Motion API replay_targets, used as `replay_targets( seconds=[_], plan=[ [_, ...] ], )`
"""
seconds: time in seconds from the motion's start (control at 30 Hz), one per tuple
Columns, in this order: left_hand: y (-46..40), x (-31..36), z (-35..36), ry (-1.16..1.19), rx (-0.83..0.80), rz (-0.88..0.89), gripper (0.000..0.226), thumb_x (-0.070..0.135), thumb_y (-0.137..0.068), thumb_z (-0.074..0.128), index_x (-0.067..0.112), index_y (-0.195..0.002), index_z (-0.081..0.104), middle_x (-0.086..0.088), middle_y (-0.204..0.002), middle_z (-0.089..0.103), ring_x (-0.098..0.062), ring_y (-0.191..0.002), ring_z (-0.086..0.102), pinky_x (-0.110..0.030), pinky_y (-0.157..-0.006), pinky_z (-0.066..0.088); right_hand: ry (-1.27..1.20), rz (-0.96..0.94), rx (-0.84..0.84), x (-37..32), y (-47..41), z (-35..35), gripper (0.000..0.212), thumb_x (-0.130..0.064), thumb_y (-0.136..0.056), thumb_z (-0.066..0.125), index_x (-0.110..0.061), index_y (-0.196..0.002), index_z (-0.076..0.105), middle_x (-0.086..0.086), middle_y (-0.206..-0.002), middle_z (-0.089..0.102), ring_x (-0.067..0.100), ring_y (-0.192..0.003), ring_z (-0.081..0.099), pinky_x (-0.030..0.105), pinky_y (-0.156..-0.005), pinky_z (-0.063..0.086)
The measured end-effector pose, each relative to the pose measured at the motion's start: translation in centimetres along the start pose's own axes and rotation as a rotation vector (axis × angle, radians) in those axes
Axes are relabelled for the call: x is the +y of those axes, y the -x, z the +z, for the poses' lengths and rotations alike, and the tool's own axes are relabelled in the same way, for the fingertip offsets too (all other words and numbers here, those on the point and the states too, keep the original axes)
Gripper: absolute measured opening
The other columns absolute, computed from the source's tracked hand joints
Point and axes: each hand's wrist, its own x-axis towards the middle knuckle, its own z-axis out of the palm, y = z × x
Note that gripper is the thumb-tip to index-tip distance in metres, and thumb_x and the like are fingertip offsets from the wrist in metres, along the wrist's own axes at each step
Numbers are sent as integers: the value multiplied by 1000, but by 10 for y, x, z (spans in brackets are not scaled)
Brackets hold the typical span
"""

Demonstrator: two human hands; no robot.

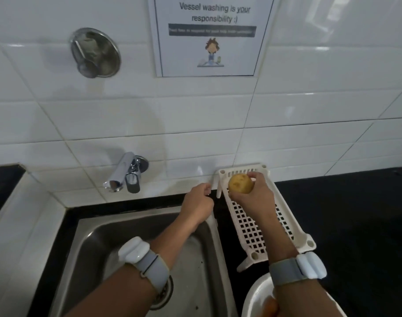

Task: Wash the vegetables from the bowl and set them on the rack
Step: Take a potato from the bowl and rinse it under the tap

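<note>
Potato (240, 183) gripped in right hand (252, 194) above the rack's (286, 216) far end.

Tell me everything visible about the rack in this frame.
The rack is cream-white plastic with a grid of square holes, slots at its far end, round corner sockets and short legs. It lies flat on the black counter right of the sink, far end at the tiled wall. The right hand holds a potato over its far end; contact is unclear.
</note>
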Motion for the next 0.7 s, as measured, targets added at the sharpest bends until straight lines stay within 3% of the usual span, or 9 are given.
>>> replay_targets(
  seconds=[0.1, 0.33, 0.57, 0.7],
  plan=[
    [-18, 7, 18, -21, -22, -32, 66, 1, -89, 48, 18, -152, 46, 2, -150, 54, -17, -135, 52, -25, -98, 45, 93, 9, 26, 13, -25, 1, 81, -36, -70, 90, -23, -142, 53, 5, -129, 58, 17, -100, 59, 26, -76, 49],
    [-36, 10, 32, -32, -26, -40, 62, -5, -88, 44, 13, -146, 53, -7, -143, 60, -25, -131, 58, -44, -112, 45, 90, -47, 27, 20, -40, 26, 80, -43, -72, 90, -25, -141, 55, 3, -131, 58, 22, -117, 59, 33, -89, 49],
    [-28, 10, 29, -41, -16, -43, 67, -5, -88, 43, 16, -152, 46, -5, -147, 57, -23, -136, 53, -42, -116, 42, 124, -14, -32, 19, -35, 25, 94, -39, -78, 89, -22, -157, 40, 13, -145, 45, 32, -129, 54, 40, -108, 46],
    [-1, 13, 28, -59, -9, 20, 68, -4, -89, 43, 19, -153, 46, -1, -147, 57, -19, -134, 54, -37, -112, 45, 57, -25, 41, 17, -7, 8, 93, -32, -81, 87, -18, -158, 38, 13, -148, 49, 29, -133, 54, 44, -111, 48]
  ],
)
